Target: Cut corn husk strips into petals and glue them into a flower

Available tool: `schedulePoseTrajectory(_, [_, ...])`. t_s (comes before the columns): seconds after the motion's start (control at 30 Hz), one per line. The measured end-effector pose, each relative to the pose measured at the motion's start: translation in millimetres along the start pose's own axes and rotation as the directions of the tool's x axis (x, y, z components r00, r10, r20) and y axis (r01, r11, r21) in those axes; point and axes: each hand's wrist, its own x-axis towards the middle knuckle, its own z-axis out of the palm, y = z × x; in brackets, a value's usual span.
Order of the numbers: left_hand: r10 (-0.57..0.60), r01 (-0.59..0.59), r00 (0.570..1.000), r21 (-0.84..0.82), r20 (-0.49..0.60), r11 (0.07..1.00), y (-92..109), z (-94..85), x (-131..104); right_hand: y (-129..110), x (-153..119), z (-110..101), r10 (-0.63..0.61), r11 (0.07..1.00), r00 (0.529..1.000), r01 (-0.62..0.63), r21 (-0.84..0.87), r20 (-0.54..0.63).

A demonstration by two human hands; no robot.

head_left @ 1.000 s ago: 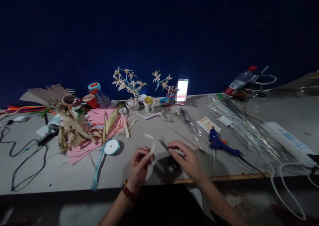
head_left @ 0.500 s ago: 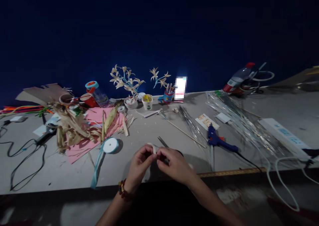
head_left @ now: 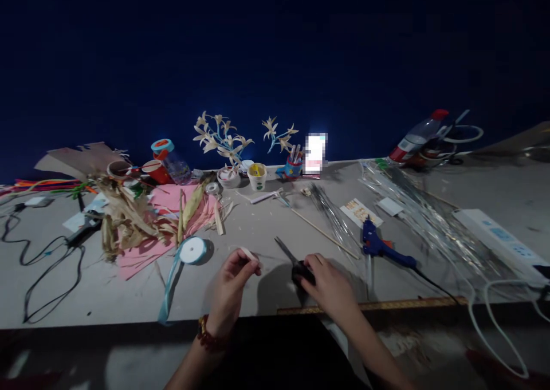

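Between the thumb and fingers of my left hand (head_left: 232, 284) is a small pale strip (head_left: 248, 253), which looks like dried husk. A bead bracelet circles that wrist. My right hand (head_left: 330, 284) has its fingers closed around the black handles of the scissors (head_left: 295, 261), whose narrow blades point away and to the left, low over the table. The handle loops are partly covered by the fingers. Left of my left hand stands a roll of light blue ribbon (head_left: 193, 251), its tail trailing toward the front edge.
Dried husks (head_left: 129, 224) lie on pink sheets (head_left: 133, 261) at left. Husk flowers (head_left: 221, 135) stand at the back beside a paper cup (head_left: 257, 178) and a lit phone (head_left: 315, 152). A blue glue gun (head_left: 384, 249), wire bundles (head_left: 333, 209) and a power strip (head_left: 498, 238) occupy the right.
My right hand has left the pale strip and moved right and down to the scissors, closing on their handles. My left hand keeps the strip and has shifted slightly left.
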Motion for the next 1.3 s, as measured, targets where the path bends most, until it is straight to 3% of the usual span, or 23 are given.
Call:
schedulePoseTrajectory(0.17, [-0.058,0.057,0.998,-0.112,-0.003,0.992,3,3.4,2,11,0,2,0.062,0.997,0.997,-0.059,-0.059,0.046])
schedulePoseTrajectory(0.27, [-0.075,0.074,0.997,-0.171,0.002,0.982,5,6.0,3,13,4,-2,0.156,0.965,0.985,-0.167,0.203,0.071])
schedulePoseTrajectory(0.33, [-0.086,0.085,0.996,-0.221,0.003,0.972,7,7.3,3,12,3,-4,0.138,0.799,0.972,-0.222,0.559,0.19])
schedulePoseTrajectory(0.4, [-0.093,0.09,0.996,-0.268,0.0,0.959,9,8.5,4,6,0,-6,0.039,0.512,0.952,-0.281,0.812,0.305])
schedulePoseTrajectory(0.43, [-0.096,0.091,0.995,-0.286,-0.003,0.954,10,9.2,5,1,-2,-7,-0.006,0.395,0.94,-0.311,0.864,0.341])
schedulePoseTrajectory(0.5, [-0.095,0.087,0.995,-0.314,-0.011,0.945,11,10.7,5,-12,-9,-10,-0.061,0.279,0.921,-0.354,0.893,0.385])
schedulePoseTrajectory(0.63, [-0.093,0.093,0.996,-0.343,0.016,0.935,14,13.6,6,-31,-19,-10,-0.131,0.239,0.889,-0.401,0.884,0.439])
schedulePoseTrajectory(0.83, [-0.114,0.12,0.993,-0.322,0.038,0.939,16,16.3,5,-34,-20,-8,-0.182,0.189,0.87,-0.426,0.885,0.458])
schedulePoseTrajectory(1.07, [-0.126,0.128,0.992,-0.294,0.026,0.947,17,15.8,3,-40,-15,-18,-0.191,0.228,0.864,-0.422,0.877,0.465])
schedulePoseTrajectory(1.3, [-0.121,0.119,0.993,-0.264,0.007,0.957,17,17.4,3,-35,-16,-13,-0.197,0.268,0.865,-0.405,0.874,0.461])
